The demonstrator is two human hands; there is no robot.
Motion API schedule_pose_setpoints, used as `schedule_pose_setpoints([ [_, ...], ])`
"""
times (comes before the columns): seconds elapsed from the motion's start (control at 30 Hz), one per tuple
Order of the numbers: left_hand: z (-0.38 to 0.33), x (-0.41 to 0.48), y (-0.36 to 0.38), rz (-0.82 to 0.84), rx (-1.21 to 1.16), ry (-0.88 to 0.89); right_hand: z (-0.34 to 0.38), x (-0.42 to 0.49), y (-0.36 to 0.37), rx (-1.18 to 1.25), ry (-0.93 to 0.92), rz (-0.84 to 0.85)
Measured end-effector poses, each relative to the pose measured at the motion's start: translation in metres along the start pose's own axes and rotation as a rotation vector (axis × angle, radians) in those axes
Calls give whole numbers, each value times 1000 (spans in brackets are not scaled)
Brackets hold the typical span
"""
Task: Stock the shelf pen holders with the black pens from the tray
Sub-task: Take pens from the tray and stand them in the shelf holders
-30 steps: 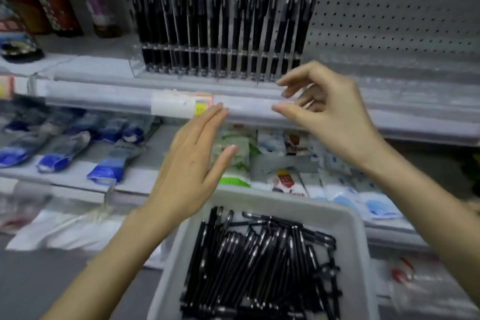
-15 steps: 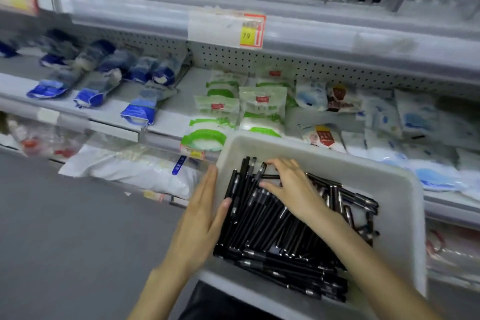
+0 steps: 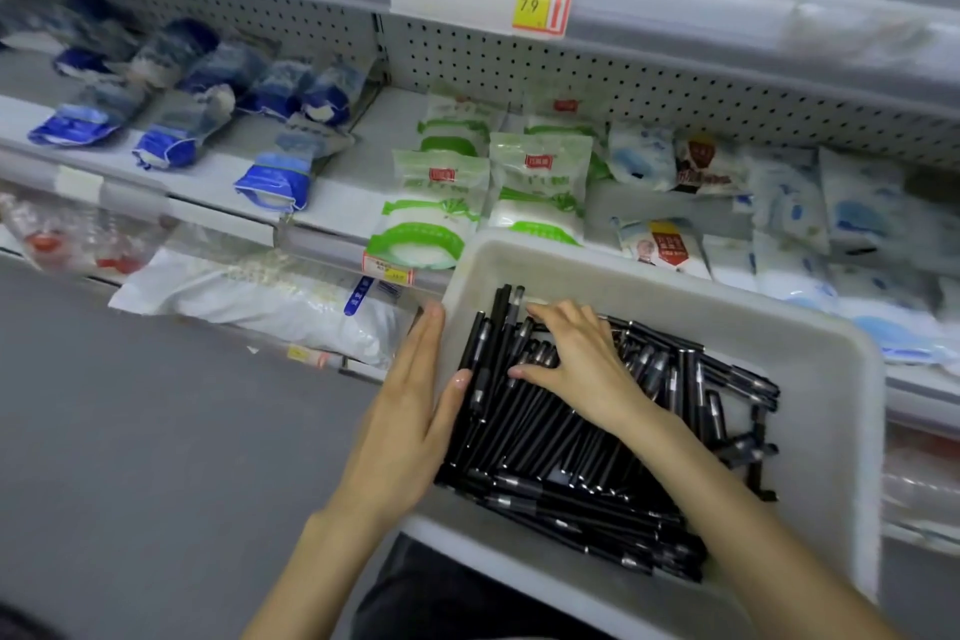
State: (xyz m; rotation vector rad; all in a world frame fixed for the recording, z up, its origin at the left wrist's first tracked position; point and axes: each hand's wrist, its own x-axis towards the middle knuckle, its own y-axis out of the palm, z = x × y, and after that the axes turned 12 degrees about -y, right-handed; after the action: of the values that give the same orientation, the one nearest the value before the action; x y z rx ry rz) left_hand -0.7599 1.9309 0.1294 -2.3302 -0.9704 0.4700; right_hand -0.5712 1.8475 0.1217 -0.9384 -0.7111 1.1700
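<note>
Pens [image 3: 530,437] in tray [image 3: 810,359], long axes mostly toward shelf [image 3: 363,156]

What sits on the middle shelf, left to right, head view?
Dark-blue packs → green-and-white packs → single pale-blue pack → red-labelled pack → pale-blue stack at the far right.

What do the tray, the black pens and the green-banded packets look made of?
Tray: pale grey plastic, matte; rounded moulded corners, thick rim.
Black pens: matte black plastic barrels, likely; glinting silvery bands may be metal or plating, too small to tell.
Green-banded packets: thin glossy plastic film; creases and glare, white contents show through.
</note>
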Motion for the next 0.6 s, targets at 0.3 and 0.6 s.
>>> schedule_pose_setpoints([
  [0.3, -1, -3, 0, 5, -4, -10, 4, -9, 6, -16, -38, -23],
  [0.6, -2, -4, 0, 7, -7, -10, 12, -20, 10, -75, -57, -10],
])
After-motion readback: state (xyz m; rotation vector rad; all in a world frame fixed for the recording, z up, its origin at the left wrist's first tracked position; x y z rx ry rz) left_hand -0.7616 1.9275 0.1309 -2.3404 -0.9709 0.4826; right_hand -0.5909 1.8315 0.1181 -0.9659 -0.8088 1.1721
